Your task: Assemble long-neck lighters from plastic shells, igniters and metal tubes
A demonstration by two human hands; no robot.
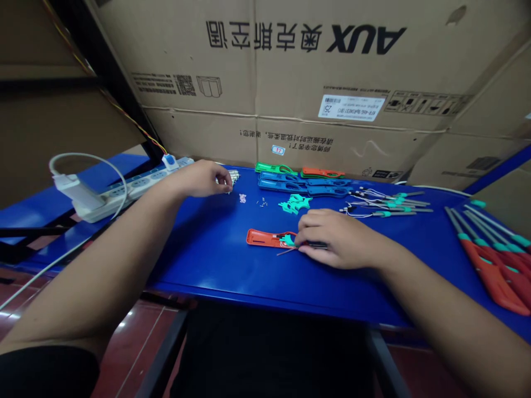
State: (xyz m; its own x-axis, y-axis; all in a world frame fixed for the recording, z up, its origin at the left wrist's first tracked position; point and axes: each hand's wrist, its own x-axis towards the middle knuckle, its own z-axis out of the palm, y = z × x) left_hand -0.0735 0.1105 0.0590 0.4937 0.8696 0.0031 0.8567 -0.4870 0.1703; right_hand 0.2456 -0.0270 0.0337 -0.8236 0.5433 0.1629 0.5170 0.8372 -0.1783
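My right hand (pixel 338 237) rests on the blue table (pixel 207 254), fingers closed on the metal end of an orange lighter shell (pixel 267 238) with a small teal trigger piece at the fingertips. My left hand (pixel 205 178) reaches to the far left of the table, fingers curled and pinching at a small pile of silvery metal parts (pixel 233 177). What the left fingers hold is too small to name.
Loose teal triggers (pixel 295 203), tiny white parts (pixel 243 198), blue, green and orange shells (pixel 305 182), wired metal tubes (pixel 385 204), and finished red lighters (pixel 493 265) at the right edge. A white power strip (pixel 124 188) lies left. Cardboard boxes (pixel 290 83) wall the back.
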